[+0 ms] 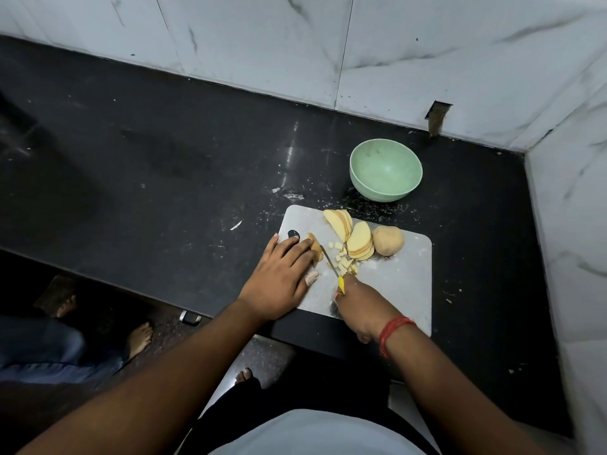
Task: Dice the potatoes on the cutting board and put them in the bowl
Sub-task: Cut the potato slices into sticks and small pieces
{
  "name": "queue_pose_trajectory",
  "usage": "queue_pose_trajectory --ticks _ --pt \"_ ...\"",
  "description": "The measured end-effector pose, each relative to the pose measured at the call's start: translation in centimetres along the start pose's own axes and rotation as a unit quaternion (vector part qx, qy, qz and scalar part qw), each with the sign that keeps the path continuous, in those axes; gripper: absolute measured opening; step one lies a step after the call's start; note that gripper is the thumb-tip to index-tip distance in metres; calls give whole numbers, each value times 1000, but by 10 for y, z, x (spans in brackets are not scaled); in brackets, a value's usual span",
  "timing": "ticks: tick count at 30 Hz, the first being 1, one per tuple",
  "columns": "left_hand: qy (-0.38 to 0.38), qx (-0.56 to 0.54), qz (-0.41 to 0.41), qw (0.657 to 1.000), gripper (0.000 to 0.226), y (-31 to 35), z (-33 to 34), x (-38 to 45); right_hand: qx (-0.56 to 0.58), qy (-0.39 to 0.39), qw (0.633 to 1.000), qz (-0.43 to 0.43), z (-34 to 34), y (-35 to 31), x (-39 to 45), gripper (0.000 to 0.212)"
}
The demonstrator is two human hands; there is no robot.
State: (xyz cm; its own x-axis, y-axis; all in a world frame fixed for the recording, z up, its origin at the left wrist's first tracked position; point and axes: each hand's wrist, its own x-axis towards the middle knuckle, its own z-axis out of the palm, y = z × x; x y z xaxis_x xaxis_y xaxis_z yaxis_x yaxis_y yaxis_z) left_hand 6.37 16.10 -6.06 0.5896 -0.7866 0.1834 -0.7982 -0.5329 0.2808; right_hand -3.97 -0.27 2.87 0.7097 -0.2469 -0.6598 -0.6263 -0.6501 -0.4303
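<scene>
A grey cutting board [404,284] lies on the black counter. My left hand [282,277] presses flat on a stack of potato slices [316,249] at the board's left end. My right hand [361,307] grips a yellow-handled knife [332,264], its blade lying against those slices. Several small potato cubes [343,259] sit just right of the blade. Two fans of sliced potato [340,221] [361,241] and one whole potato [388,240] lie at the board's far side. The green bowl [386,174] stands behind the board with nothing in it.
The black counter [180,178] stretches to the left; its front edge runs just under my wrists. Marble walls close the back and right sides. Another person's bare feet [139,336] and blue trouser leg show on the floor at lower left.
</scene>
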Motion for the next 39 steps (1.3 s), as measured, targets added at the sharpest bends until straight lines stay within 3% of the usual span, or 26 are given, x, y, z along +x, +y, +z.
queue_pose_trajectory --ticks 3,12,25,39 --pt "0 -3 -1 1000 45 0 0 -1 14 11 1000 0 2 0 0 9" --pt "0 -2 -2 1000 48 -2 2 -1 86 10 996 8 -4 -15 14 14" --pt "36 -6 14 999 45 -1 1 -1 79 -16 997 17 1 -23 29 10" --pt "15 21 5 1000 47 -1 1 0 20 -20 1000 -6 -3 -27 37 8"
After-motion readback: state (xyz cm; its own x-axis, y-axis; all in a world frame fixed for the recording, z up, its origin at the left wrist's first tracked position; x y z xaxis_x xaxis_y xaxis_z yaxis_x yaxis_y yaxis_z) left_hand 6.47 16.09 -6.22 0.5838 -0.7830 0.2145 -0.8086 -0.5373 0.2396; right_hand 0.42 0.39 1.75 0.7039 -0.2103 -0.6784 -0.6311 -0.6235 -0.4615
